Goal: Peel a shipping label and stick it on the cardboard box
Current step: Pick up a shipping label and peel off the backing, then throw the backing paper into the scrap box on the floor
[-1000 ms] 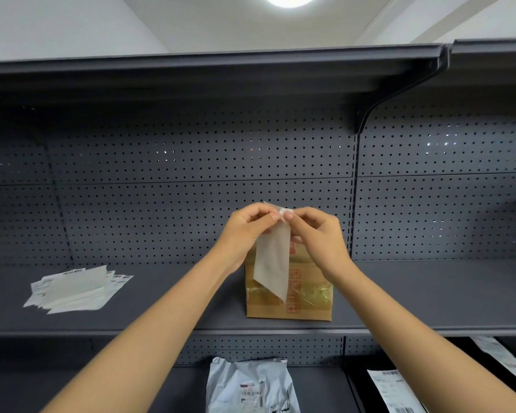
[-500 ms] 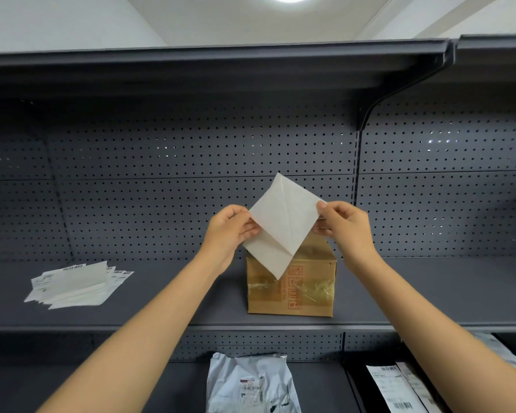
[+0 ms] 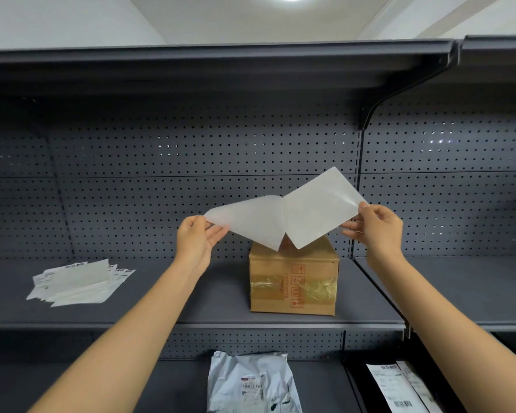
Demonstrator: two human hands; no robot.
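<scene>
Left hand [image 3: 195, 237] pinching the thin backing sheet [image 3: 251, 220], right hand [image 3: 380, 231] pinching the label [image 3: 318, 208], cardboard box [image 3: 294, 283] at 6 o'clock below them

matt brown cardboard box [image 3: 292, 281] banded with glossy clear tape, slightly shiny white label sheet [image 3: 319, 207], dull grey metal shelf [image 3: 191, 308]

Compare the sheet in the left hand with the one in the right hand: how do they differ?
The left sheet curls and looks translucent; the right sheet is flat, stiffer and glossy. The left hand pinches its sheet low; the right hand holds its sheet higher. Both are whitish, still joined at the middle, above the box.
</scene>
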